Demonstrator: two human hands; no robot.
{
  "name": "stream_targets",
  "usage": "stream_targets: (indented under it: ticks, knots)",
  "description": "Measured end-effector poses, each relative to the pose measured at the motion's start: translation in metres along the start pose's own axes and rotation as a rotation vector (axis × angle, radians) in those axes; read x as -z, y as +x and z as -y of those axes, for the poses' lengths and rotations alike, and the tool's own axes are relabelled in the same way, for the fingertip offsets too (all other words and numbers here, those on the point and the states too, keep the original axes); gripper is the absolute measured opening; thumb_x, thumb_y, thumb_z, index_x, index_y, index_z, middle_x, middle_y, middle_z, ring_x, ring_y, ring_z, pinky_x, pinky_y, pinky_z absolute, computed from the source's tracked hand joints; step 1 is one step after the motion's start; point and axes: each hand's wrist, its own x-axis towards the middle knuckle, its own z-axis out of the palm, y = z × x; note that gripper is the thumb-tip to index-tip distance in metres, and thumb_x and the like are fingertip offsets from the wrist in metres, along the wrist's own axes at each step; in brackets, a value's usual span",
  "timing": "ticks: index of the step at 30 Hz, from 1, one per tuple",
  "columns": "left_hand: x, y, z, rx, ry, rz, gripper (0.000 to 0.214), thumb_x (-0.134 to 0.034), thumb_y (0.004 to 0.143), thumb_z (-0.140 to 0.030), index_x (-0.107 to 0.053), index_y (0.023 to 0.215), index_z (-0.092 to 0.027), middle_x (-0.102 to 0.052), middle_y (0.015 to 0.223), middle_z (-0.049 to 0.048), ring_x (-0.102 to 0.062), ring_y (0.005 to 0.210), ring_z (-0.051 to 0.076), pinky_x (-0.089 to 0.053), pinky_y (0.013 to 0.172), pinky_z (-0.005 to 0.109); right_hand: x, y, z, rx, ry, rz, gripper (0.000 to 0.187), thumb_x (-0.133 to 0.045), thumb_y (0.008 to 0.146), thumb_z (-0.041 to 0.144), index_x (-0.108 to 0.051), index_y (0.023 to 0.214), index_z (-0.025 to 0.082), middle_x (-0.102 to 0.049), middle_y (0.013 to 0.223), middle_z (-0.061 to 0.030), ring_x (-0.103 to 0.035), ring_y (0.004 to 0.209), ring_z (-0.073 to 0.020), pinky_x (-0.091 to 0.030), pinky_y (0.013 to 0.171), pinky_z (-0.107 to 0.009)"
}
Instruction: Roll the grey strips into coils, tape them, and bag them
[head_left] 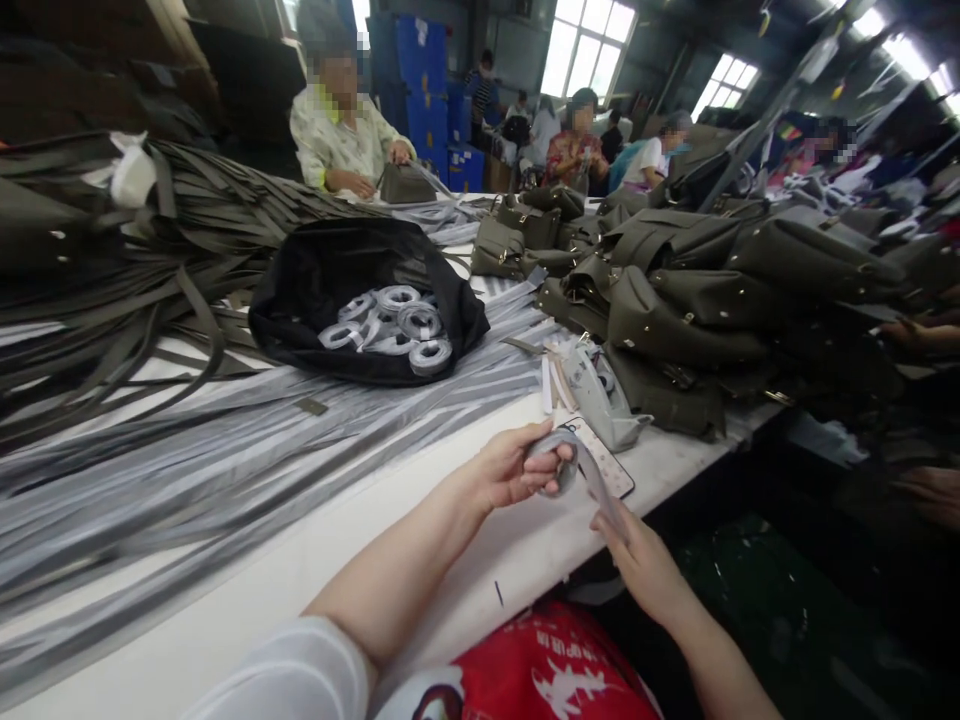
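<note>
My left hand [534,462] is closed round a coiled grey strap [559,440], its fingers through the loop. The strap looks wrapped in thin clear plastic. From the coil a length runs down to my right hand [634,550], which pinches its loose end between thumb and fingers. Beneath the coil a phone in a patterned case [611,465] lies on the white table [495,540]. Beyond my hands a black bag [300,340] stands open, with several coiled straps [420,322] inside.
Long plastic-wrapped straps [187,470] cover the table's left side. Dark olive straps [202,190] heap behind them. Olive handbags [690,310] pile at the right, near a grey pouch [596,390]. A co-worker [345,130] in a light jacket sits across; others work farther back.
</note>
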Motion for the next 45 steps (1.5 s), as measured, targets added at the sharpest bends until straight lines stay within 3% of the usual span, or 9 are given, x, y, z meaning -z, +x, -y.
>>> stream_targets:
  ticks: [6, 12, 16, 19, 22, 27, 32, 37, 45]
  knots:
    - [-0.006, 0.001, 0.017, -0.779, 0.605, -0.5, 0.044, -0.04, 0.094, -0.052, -0.061, 0.098, -0.014, -0.062, 0.085, 0.0082, -0.06, 0.081, 0.02, -0.046, 0.088, 0.039, -0.007, -0.041, 0.049, 0.074, 0.398, 0.654, 0.038, -0.05, 0.094, 0.046, -0.074, 0.1, 0.017, -0.07, 0.07, -0.0052, -0.064, 0.066, -0.0172, -0.052, 0.067, -0.029]
    - [-0.004, 0.001, 0.043, -0.676, 1.665, -0.354, 0.051, -0.039, 0.088, -0.062, -0.054, 0.064, -0.019, -0.056, 0.062, 0.0083, -0.056, 0.064, 0.021, -0.045, 0.071, 0.037, 0.086, -0.027, 0.02, 0.169, 0.588, 0.114, 0.041, -0.06, 0.086, 0.055, -0.071, 0.067, 0.02, -0.053, 0.043, 0.001, -0.046, 0.037, -0.0115, -0.044, 0.047, -0.027]
    - [-0.025, 0.002, 0.051, -0.282, 1.337, -0.278, 0.063, -0.024, 0.094, -0.059, -0.05, 0.054, -0.018, -0.05, 0.048, 0.0031, -0.047, 0.047, 0.013, -0.041, 0.057, 0.027, 0.113, 0.003, 0.014, 0.092, -0.129, -0.29, 0.035, -0.072, 0.076, 0.042, -0.069, 0.102, 0.02, -0.072, 0.095, -0.0094, -0.067, 0.084, -0.0264, -0.053, 0.079, -0.039]
    - [-0.036, 0.001, 0.051, 0.003, 0.818, -0.229, 0.069, -0.022, 0.091, -0.069, -0.054, 0.058, -0.017, -0.038, 0.034, -0.0033, -0.035, 0.033, 0.01, -0.04, 0.049, 0.026, 0.081, 0.006, 0.025, 0.246, -0.228, -0.071, 0.064, -0.067, 0.08, 0.035, -0.046, 0.138, 0.021, -0.055, 0.138, -0.0121, -0.052, 0.125, -0.0306, -0.04, 0.106, -0.045]
    - [-0.039, -0.003, 0.044, 0.09, 0.405, -0.151, 0.068, -0.029, 0.087, -0.074, -0.055, 0.064, -0.016, -0.027, 0.03, -0.0083, -0.026, 0.028, 0.007, -0.04, 0.046, 0.024, 0.033, 0.007, 0.027, 0.219, -0.042, 0.091, 0.046, -0.054, 0.09, 0.034, -0.047, 0.134, 0.021, -0.064, 0.123, -0.0104, -0.061, 0.111, -0.026, -0.047, 0.097, -0.04]
    - [-0.033, -0.009, 0.02, -0.334, 0.255, -0.145, 0.056, -0.037, 0.091, -0.064, -0.061, 0.093, -0.013, -0.046, 0.055, -0.0041, -0.046, 0.048, 0.009, -0.05, 0.069, 0.03, -0.005, 0.004, 0.022, 0.092, 0.182, 0.442, 0.037, -0.043, 0.097, 0.045, -0.067, 0.104, 0.017, -0.068, 0.082, -0.0042, -0.06, 0.07, -0.0163, -0.05, 0.069, -0.029]
    - [-0.001, -0.002, 0.015, -0.835, 1.219, -0.619, 0.058, -0.035, 0.088, -0.068, -0.058, 0.087, -0.015, -0.061, 0.079, 0.0109, -0.06, 0.083, 0.025, -0.046, 0.085, 0.043, 0.034, -0.017, 0.024, 0.023, 0.491, 0.71, 0.04, -0.054, 0.091, 0.052, -0.072, 0.096, 0.018, -0.062, 0.06, -0.0009, -0.052, 0.053, -0.0131, -0.045, 0.056, -0.027]
    - [-0.005, 0.004, 0.028, -0.433, 1.671, -0.291, 0.057, -0.038, 0.088, -0.064, -0.054, 0.061, -0.018, -0.058, 0.062, 0.0089, -0.059, 0.065, 0.021, -0.045, 0.068, 0.033, 0.109, 0.009, 0.004, -0.091, 0.246, 0.263, 0.039, -0.067, 0.079, 0.056, -0.071, 0.085, 0.019, -0.066, 0.067, -0.0035, -0.055, 0.054, -0.0159, -0.049, 0.062, -0.031]
    - [-0.011, 0.0, 0.013, 0.165, 0.396, -0.112, 0.066, -0.028, 0.091, -0.069, -0.053, 0.06, -0.016, -0.025, 0.03, -0.0089, -0.02, 0.027, 0.006, -0.041, 0.046, 0.024, 0.088, 0.018, -0.013, -0.041, 0.053, 0.455, 0.041, -0.063, 0.083, 0.05, -0.067, 0.106, 0.016, -0.072, 0.096, -0.008, -0.066, 0.092, -0.0259, -0.052, 0.085, -0.037]
